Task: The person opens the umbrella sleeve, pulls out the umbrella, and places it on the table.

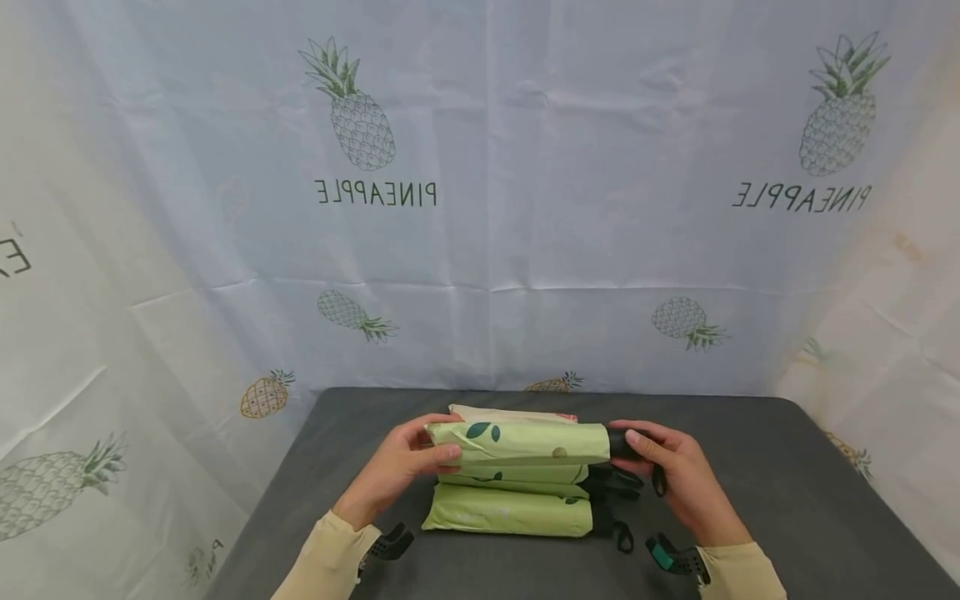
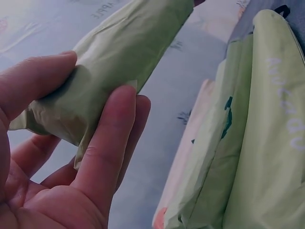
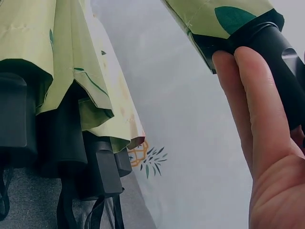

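Observation:
A folded umbrella (image 1: pixel 525 443) in a light green sleeve with dark leaf prints is held level above other umbrellas. My left hand (image 1: pixel 397 467) grips its sleeve end, thumb on one side and fingers on the other. At the opposite end my right hand (image 1: pixel 678 475) holds the black handle (image 3: pixel 281 76), with a strap hanging below. Beneath lie several more folded umbrellas side by side: a green one (image 1: pixel 506 512) in front, green ones behind, and a cream one (image 1: pixel 517 412) at the back. Their black handles all point right. The held umbrella partly hides the ones behind it.
A dark grey table (image 1: pixel 750 483) carries the umbrellas. Behind it and at both sides hangs a pale curtain (image 1: pixel 487 233) printed with pineapples. Black straps (image 1: pixel 390 543) are around both wrists.

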{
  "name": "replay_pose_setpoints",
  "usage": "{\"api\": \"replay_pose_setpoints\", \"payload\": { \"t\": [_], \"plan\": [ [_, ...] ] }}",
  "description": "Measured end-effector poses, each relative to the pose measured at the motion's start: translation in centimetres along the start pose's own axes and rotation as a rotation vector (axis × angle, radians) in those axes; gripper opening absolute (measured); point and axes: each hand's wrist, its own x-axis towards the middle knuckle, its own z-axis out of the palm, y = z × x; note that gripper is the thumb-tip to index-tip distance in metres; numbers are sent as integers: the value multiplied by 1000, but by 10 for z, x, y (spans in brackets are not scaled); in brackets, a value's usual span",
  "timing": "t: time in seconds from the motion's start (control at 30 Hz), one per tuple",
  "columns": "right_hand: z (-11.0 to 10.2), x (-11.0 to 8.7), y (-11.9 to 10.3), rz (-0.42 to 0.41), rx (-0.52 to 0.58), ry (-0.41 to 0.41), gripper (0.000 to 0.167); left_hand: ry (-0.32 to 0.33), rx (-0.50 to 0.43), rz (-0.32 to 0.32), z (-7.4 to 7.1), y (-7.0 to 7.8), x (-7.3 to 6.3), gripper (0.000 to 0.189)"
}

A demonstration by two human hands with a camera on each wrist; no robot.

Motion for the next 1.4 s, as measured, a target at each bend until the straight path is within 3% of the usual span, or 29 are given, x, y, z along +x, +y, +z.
{"api": "replay_pose_setpoints", "payload": {
  "t": [0.67,1.07,1.4],
  "plan": [
    [-18,-3,4,-44,29,29,41,-19,-75,10,-4,1,1,53],
    [-29,-4,5,-61,103,29,30,0,-46,5,-9,1,-1,54],
    [-43,-9,4,-103,176,1,34,0,-49,6,-13,3,-2,59]
  ]
}}
